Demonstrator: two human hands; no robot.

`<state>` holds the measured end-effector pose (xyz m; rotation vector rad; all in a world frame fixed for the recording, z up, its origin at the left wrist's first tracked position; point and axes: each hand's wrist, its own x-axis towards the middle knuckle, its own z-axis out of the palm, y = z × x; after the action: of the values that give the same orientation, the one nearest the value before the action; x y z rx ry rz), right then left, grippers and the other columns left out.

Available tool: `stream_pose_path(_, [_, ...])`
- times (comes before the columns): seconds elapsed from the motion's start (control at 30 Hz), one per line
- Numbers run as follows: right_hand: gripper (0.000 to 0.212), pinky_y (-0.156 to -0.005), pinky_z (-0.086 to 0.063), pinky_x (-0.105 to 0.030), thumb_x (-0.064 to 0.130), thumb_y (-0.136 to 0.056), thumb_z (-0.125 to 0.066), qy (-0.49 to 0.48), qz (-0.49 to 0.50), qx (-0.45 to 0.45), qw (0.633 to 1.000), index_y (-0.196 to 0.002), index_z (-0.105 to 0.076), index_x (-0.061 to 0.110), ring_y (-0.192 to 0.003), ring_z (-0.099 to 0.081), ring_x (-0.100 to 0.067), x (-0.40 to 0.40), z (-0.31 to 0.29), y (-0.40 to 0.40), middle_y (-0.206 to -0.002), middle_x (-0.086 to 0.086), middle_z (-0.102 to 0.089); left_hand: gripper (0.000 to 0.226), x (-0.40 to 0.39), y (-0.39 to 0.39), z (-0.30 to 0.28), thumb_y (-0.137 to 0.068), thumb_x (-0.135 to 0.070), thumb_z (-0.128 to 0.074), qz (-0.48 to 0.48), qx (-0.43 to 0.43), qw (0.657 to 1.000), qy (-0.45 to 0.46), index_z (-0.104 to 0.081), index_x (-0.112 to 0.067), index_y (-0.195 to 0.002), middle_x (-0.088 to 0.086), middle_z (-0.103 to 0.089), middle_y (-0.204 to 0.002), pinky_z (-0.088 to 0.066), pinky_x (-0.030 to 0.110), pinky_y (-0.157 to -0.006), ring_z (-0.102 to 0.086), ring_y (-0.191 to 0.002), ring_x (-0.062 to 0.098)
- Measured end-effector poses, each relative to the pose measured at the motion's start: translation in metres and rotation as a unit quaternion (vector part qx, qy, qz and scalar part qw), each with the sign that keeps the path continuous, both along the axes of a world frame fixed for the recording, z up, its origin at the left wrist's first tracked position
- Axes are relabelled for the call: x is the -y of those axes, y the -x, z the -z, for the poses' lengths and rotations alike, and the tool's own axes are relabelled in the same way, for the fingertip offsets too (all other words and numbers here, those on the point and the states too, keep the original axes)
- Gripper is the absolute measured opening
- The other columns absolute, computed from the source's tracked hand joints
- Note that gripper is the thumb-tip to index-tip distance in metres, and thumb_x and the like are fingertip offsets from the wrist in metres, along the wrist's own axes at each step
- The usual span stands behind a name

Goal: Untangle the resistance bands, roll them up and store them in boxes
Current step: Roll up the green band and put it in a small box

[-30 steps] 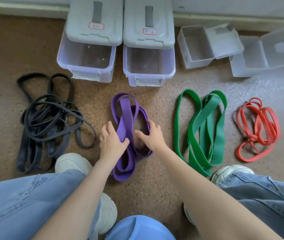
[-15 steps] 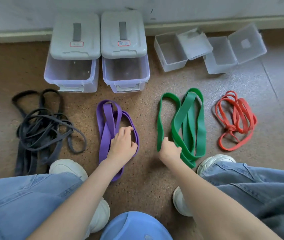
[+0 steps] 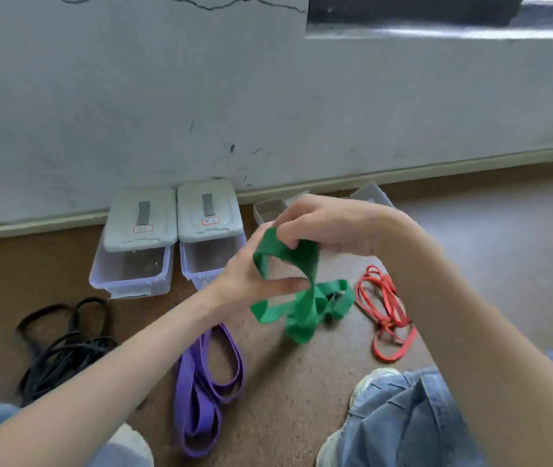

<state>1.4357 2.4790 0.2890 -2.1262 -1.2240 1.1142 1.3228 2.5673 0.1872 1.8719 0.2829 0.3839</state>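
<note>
We see four band bundles in a row on the floor. Farthest left lies a tangled heap of thin bands; right of it, a wide looped band. Next, lifted above the floor, a knotted band hangs between the left hand and the right hand, which is higher and farther back. Rightmost lies a thin coiled band. Behind the row, two lidded boxes stand side by side against the wall. Smaller open boxes sit right of them, partly hidden behind the right hand.

Bare forearms without sleeves; light blue denim jeans at five o'clock, worn white sneakers beside.
</note>
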Motion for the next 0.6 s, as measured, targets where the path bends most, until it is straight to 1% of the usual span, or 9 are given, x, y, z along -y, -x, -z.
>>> stream_pose_path(0.1, [0.021, -0.063, -0.045, -0.033, 0.014, -0.08, -0.055, -0.069, -0.047, 0.05, 0.995, -0.091, -0.067, 0.0, -0.067, -0.053, -0.014, 0.008, -0.029, 0.015, -0.09, -0.023, -0.067, 0.061, 0.0, 0.017, -0.029, -0.063, -0.018, -0.085, 0.062, 0.004, 0.996, 0.064, -0.052, -0.025, -0.114, -0.013, -0.064, -0.103, -0.044, 0.008, -0.081, -0.059, -0.098, -0.006])
stream_pose_path(0.17, [0.019, -0.06, -0.044, -0.026, 0.01, -0.08, -0.057, -0.11, -0.043, 0.083, 0.99, -0.092, -0.068, 0.001, -0.064, -0.051, -0.013, 0.011, -0.032, 0.021, -0.086, -0.023, -0.066, 0.064, 0.0, 0.025, -0.038, -0.064, -0.023, -0.082, 0.108, -0.021, 0.991, 0.072, -0.052, -0.024, -0.12, -0.014, -0.066, -0.112, -0.047, 0.015, -0.089, -0.059, -0.108, -0.001])
stream_pose_path(0.23, [0.017, -0.055, -0.043, -0.018, 0.005, -0.08, -0.059, -0.154, -0.014, 0.052, 0.987, -0.092, -0.071, 0.006, -0.06, -0.053, -0.012, 0.011, -0.027, 0.024, -0.068, -0.01, -0.065, 0.05, -0.002, 0.027, -0.04, -0.065, -0.015, -0.083, 0.042, 0.008, 0.998, 0.046, -0.057, -0.029, -0.105, -0.024, -0.069, -0.094, -0.047, 0.007, -0.077, -0.061, -0.091, -0.011])
stream_pose_path(0.27, [0.017, -0.056, -0.045, -0.017, 0.003, -0.08, -0.06, -0.178, 0.006, 0.011, 0.984, -0.092, -0.071, 0.008, -0.06, -0.056, -0.012, 0.009, -0.024, 0.025, -0.064, -0.002, -0.065, 0.043, -0.004, 0.026, -0.04, -0.068, -0.006, -0.081, -0.004, 0.03, 0.999, 0.027, -0.057, -0.029, -0.096, -0.022, -0.07, -0.081, -0.046, 0.005, -0.069, -0.061, -0.078, -0.014])
stream_pose_path(0.3, [0.017, -0.061, -0.049, -0.019, 0.002, -0.081, -0.061, -0.208, 0.033, -0.024, 0.977, -0.094, -0.071, 0.01, -0.061, -0.059, -0.011, 0.006, -0.019, 0.026, -0.067, 0.003, -0.066, 0.037, -0.005, 0.024, -0.041, -0.073, 0.0, -0.076, -0.038, 0.043, 0.998, 0.017, -0.058, -0.027, -0.089, -0.015, -0.069, -0.073, -0.046, 0.005, -0.063, -0.059, -0.068, -0.013])
stream_pose_path(0.37, [0.02, -0.076, -0.055, -0.026, 0.008, -0.082, -0.066, -0.272, 0.112, -0.034, 0.955, -0.101, -0.066, 0.014, -0.075, -0.066, -0.013, -0.002, -0.007, 0.023, -0.089, 0.001, -0.069, 0.024, -0.007, 0.018, -0.044, -0.081, 0.001, -0.065, -0.094, 0.042, 0.994, 0.04, -0.06, -0.023, -0.081, -0.009, -0.064, -0.07, -0.047, 0.009, -0.064, -0.058, -0.063, -0.009])
stream_pose_path(0.43, [0.032, -0.087, -0.053, -0.032, 0.019, -0.082, -0.07, -0.271, 0.162, -0.027, 0.949, -0.112, -0.061, 0.013, -0.096, -0.065, -0.017, -0.003, 0.005, 0.018, -0.109, -0.003, -0.065, 0.017, -0.011, 0.012, -0.05, -0.088, -0.005, -0.055, -0.136, 0.048, 0.977, 0.154, -0.061, -0.019, -0.079, -0.008, -0.065, -0.067, -0.048, 0.02, -0.073, -0.061, -0.068, -0.002])
stream_pose_path(0.53, [0.058, -0.098, -0.046, -0.025, 0.031, -0.077, -0.074, -0.188, 0.05, -0.114, 0.974, -0.128, -0.05, 0.019, -0.113, -0.057, -0.006, 0.004, 0.022, 0.022, -0.122, 0.006, -0.061, 0.017, -0.017, 0.005, -0.064, -0.09, -0.011, -0.044, -0.086, 0.121, 0.909, 0.388, -0.055, -0.013, -0.076, -0.003, -0.058, -0.066, -0.046, 0.028, -0.078, -0.057, -0.071, 0.012])
stream_pose_path(0.6, [0.065, -0.097, -0.045, -0.022, 0.028, -0.073, -0.079, -0.198, 0.001, -0.093, 0.976, -0.129, -0.047, 0.023, -0.114, -0.055, -0.001, 0.001, 0.035, 0.035, -0.122, 0.01, -0.06, 0.013, -0.017, 0.009, -0.073, -0.089, -0.016, -0.048, -0.056, 0.147, 0.882, 0.445, -0.054, -0.014, -0.078, -0.002, -0.058, -0.069, -0.049, 0.028, -0.08, -0.061, -0.075, 0.012])
